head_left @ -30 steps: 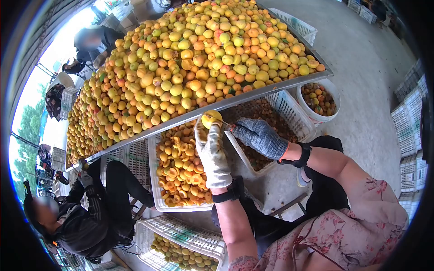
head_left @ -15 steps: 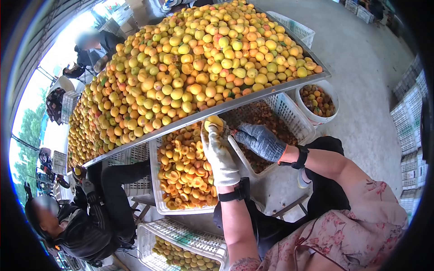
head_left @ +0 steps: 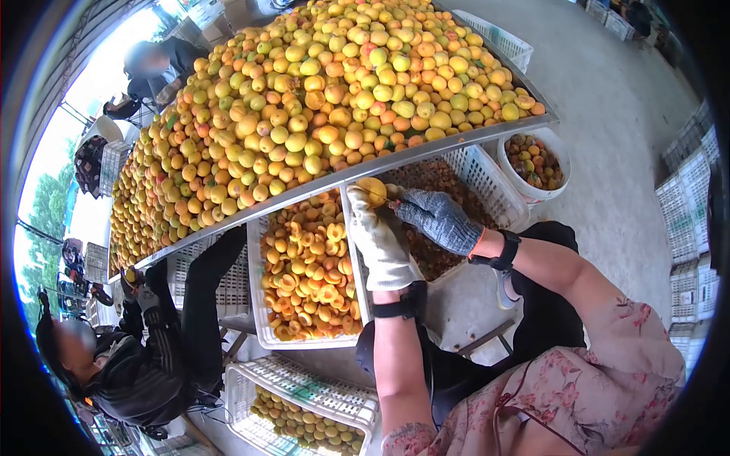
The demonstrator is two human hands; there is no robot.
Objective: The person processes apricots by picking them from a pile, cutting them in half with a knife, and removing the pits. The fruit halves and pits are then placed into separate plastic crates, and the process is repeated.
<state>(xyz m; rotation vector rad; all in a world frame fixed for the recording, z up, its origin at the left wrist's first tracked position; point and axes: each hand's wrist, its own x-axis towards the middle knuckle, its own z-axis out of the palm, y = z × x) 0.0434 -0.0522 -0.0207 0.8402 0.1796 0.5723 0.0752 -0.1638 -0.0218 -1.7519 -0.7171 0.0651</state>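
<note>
My left hand (head_left: 380, 247), in a white glove, is closed round a yellow-orange apricot (head_left: 370, 192) just below the metal table edge. Close beside the fruit is my right hand (head_left: 441, 220) in a grey knitted glove. Its fingers are wrapped round a small tool (head_left: 393, 204), mostly hidden, with a reddish part showing at the apricot. Under my left hand, to its left, stands a white crate of halved apricots (head_left: 312, 277). Beneath both hands, more to the right, a white crate (head_left: 487, 182) holds brown pits.
A metal-edged table (head_left: 449, 144) bears a big heap of apricots (head_left: 304, 114). A white bucket (head_left: 534, 194) of fruit stands at right, and a lower crate (head_left: 304, 391) holds more apricots. One co-worker (head_left: 144, 372) sits at left, another (head_left: 163, 68) beyond the heap.
My left hand has shifted slightly right and the apricot has turned in it, up against my right fingers. The view has moved a little.
</note>
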